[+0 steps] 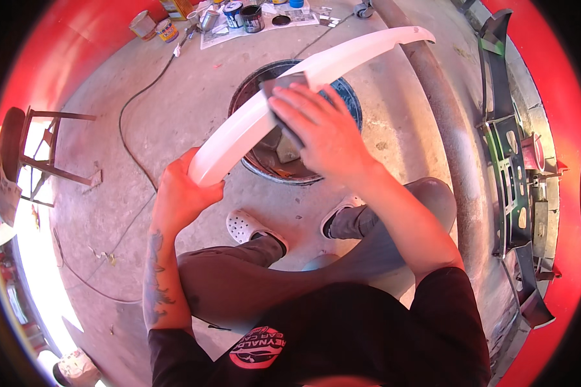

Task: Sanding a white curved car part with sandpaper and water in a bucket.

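Observation:
A long, curved white trim piece (229,140), like a car body part, slants over the tub from lower left to upper right. My left hand (188,188) is closed around its near end. On its middle lies my right hand (332,137), fingers stretched forward over a dark grey sheet (279,86) that looks like sandpaper and is pressed to the white surface. The right fingers are slightly blurred. Beneath the piece stands a round dark tub (239,97) with water and a pale block (287,152) inside. Part of the tub is hidden by the piece and my right hand.
Paint cans (234,15) stand on newspaper (214,40) at the far side. A dark hose (124,122) runs along the floor at left, near a metal-legged chair (51,169). Black bumper parts (513,180) lean along the right wall beside a concrete ledge (448,97).

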`<state>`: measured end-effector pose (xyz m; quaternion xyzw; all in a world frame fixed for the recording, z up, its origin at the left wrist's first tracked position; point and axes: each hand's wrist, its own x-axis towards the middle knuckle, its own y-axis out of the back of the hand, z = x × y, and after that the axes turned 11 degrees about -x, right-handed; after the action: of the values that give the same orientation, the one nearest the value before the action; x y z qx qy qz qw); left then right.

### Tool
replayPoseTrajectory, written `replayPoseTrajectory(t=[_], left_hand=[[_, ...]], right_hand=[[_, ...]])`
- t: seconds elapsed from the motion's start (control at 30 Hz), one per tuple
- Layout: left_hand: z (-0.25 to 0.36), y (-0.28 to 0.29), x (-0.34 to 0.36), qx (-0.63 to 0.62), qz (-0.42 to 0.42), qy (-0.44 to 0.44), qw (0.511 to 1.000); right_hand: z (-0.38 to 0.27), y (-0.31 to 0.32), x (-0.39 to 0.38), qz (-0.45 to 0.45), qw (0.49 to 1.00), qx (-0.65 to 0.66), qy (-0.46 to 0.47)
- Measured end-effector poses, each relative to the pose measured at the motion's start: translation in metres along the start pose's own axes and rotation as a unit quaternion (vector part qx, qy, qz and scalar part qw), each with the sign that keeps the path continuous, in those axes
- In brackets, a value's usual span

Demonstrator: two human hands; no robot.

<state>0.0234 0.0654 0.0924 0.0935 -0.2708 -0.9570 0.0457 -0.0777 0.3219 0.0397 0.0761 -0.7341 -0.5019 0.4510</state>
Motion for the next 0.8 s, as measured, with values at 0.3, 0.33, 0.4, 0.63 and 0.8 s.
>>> replayPoseTrajectory(t=[0.3,0.33,0.4,0.63,0.8], left_hand=[[0.001,-0.002,0.003,0.011,0.006,0.005,1.000],[-0.001,-0.002,0.002,0.006,0.010,0.001,1.000],[0.000,0.000,0.000,0.005,0.019,-0.002,1.000],[-0.001,-0.004,-0.001,0.017,0.030,-0.012,0.999],[0.006,-0.005,-0.003,0.026,0.036,-0.022,0.999]], right_hand=[[0.134,-0.016,0.001,-0.006,0.980,-0.130,-0.148],[0.112,-0.012,0.004,-0.011,0.983,-0.129,-0.133],[0.053,-0.009,0.009,-0.004,0.992,-0.091,-0.089],[-0.074,0.006,0.003,-0.041,0.995,0.069,0.065],[-0.018,0.011,0.011,-0.002,0.999,-0.032,0.017]])
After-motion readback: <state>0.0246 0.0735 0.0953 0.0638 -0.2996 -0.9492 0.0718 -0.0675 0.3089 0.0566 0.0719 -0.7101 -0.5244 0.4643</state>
